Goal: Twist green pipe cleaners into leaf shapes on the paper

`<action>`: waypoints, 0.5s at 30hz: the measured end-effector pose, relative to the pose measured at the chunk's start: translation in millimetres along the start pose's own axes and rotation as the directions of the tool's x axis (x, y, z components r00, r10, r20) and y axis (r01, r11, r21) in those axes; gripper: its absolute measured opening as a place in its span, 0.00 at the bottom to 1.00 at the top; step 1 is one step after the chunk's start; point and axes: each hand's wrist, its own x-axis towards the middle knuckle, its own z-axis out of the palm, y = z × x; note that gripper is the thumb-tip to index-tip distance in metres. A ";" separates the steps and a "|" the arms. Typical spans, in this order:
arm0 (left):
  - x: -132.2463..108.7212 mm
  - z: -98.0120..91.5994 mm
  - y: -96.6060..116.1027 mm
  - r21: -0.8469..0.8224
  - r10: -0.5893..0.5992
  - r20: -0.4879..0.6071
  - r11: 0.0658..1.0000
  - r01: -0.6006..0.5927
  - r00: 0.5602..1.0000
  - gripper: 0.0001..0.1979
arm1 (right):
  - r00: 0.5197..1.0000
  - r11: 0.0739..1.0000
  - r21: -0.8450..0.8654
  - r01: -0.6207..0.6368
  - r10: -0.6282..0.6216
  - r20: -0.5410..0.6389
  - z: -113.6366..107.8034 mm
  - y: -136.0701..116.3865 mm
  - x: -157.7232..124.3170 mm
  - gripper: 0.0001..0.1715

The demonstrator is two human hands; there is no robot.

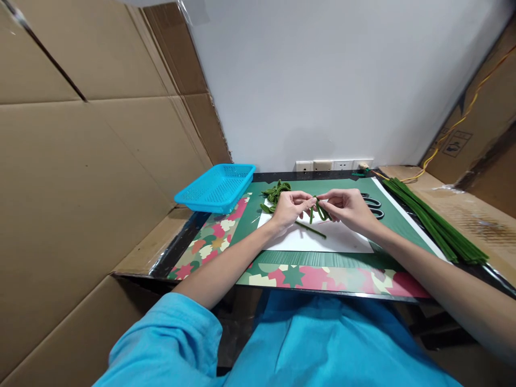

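Over a white sheet of paper (322, 242), both hands meet at a green pipe cleaner (322, 210) bent into narrow loops. My left hand (291, 208) is closed, thumb and forefinger pinching the bent piece from the left. From the right, my right hand (342, 207) pinches the same piece, its other fingers curled. A straight green pipe cleaner length (311, 229) lies slanted just below the hands. Beyond my left hand sits a pile of looped green pieces (276, 192). The dark handles of scissors (373, 203) show past my right hand; their blades are hidden.
A blue perforated basket (217, 185) stands at the back left. A bundle of long green pipe cleaners (435, 220) lies along the right side. Cardboard (100, 161) walls the left. Power sockets (322, 166) and a yellow cable (433, 153) are at the back.
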 end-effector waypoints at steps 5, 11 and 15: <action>0.8 0.9 -2.7 -0.005 -0.038 -0.007 0.999 0.038 0.999 0.29 | 0.999 0.998 0.044 -0.036 0.034 0.037 -0.4 4.3 1.4 0.30; -0.6 1.0 -1.3 -0.001 -0.078 0.016 0.997 0.078 0.997 0.30 | 0.994 0.996 0.064 -0.059 0.053 0.090 -0.3 2.5 1.1 0.31; -2.2 1.3 0.9 0.013 -0.073 0.035 0.997 0.073 0.997 0.30 | 0.993 0.996 0.059 -0.064 0.058 0.099 0.3 -0.8 1.2 0.32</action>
